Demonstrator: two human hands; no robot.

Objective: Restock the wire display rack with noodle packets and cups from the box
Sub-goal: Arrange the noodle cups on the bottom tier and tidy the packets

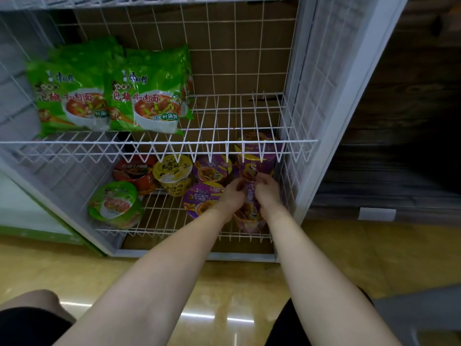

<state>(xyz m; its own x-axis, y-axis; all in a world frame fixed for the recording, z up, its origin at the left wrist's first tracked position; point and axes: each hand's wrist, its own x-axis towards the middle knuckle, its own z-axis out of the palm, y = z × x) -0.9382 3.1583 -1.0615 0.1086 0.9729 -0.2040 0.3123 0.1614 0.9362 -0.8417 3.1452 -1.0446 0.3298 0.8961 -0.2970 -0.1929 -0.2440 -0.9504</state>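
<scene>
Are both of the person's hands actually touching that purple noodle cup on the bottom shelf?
Touching. The head view shows the left hand and right hand wrapped round the purple cup from either side, with no gap visible.

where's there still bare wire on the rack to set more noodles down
Upper shelf: bare wire right of the green packets, out to the side grid. Lower shelf: a bare patch between the green cup and the purple cups. The back row and right corner are crowded, where the left hand and right hand hold a purple cup.

Soft indoor light, floor (pixel 217 315) glare, blurred wide-angle edges.
</scene>
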